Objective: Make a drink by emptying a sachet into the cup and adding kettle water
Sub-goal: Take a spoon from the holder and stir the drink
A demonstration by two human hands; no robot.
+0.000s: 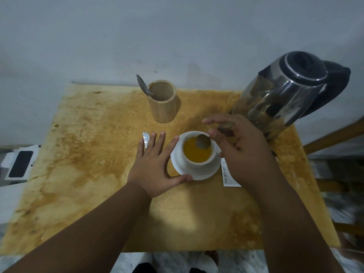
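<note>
The right hand (239, 146) hides most of the sachet (228, 177).

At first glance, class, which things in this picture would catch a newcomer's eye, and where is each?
The white cup of orange drink stands on its saucer mid-table; the right hand holds a spoon over it, and the left hand rests against the saucer. The steel kettle stands at the far right, the wooden holder behind the cup.
</note>
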